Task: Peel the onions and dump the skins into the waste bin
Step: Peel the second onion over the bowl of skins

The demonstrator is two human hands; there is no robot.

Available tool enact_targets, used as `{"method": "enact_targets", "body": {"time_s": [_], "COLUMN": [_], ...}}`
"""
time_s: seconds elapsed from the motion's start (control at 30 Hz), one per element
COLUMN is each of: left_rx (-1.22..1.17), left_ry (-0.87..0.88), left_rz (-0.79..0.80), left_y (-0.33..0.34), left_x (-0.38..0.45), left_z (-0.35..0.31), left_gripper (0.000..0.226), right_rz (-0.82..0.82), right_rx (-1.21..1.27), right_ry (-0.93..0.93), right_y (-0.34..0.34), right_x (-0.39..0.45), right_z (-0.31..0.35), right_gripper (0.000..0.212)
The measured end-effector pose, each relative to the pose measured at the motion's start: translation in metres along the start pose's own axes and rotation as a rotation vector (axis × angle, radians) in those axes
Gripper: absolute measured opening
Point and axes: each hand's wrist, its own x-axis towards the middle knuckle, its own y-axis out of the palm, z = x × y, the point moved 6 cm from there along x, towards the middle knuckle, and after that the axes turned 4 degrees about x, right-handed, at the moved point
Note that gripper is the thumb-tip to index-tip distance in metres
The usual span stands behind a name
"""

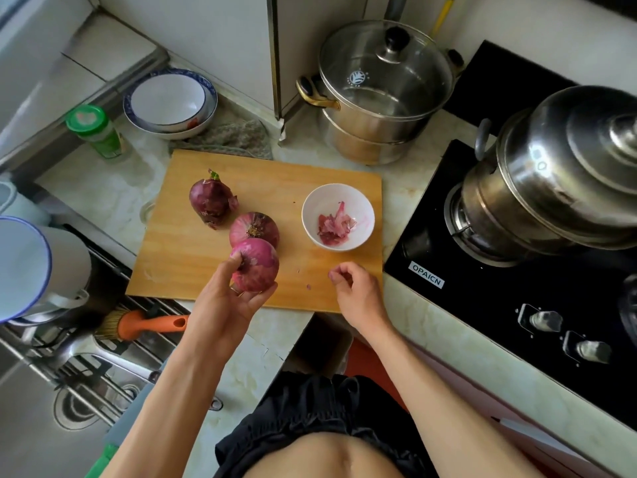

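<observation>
Left hand (225, 298): we cup a pink onion (255, 269) above the cutting board (179, 243), fingers curled round it.
Right hand (355, 288): fingertips loosely curled, holding nothing, near the bowl (358, 205) of skins (334, 225).

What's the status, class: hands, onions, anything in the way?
Left hand grips an onion over the cutting board. Right hand loosely curled, apparently empty. Skins in white bowl; two onions waiting. Nothing blocking.

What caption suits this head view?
Left hand holds a red onion over the cutting board; skins fill a bowl.
</observation>
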Motion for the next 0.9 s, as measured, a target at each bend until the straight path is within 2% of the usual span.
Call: {"method": "enact_targets", "body": {"time_s": [0.2,0.4,0.53,0.9], "left_rx": [0.039,0.040,0.056,0.059], "left_ry": [-0.011,-0.015,-0.011,-0.022], "left_rz": [0.013,-0.004,-0.007,-0.007], "left_y": [0.001,-0.003,-0.008,-0.013], "left_x": [0.004,0.002,0.000,0.004], "left_z": [0.001,-0.001,-0.003,0.000], "left_gripper": [0.031,0.026,0.022,0.020], "right_rz": [0.155,0.224,0.250,0.451], "right_rx": [-0.320,-0.644,-0.851,-1.114], "right_ry": [-0.201,-0.255,-0.265,-0.339], "right_y": [0.017,0.033,0.039,0.068], "right_x": [-0.007,-0.002,0.001,0.002], "right_z": [0.013,0.033,0.054,0.081], "right_gripper": [0.013,0.022,0.018,0.029]}}
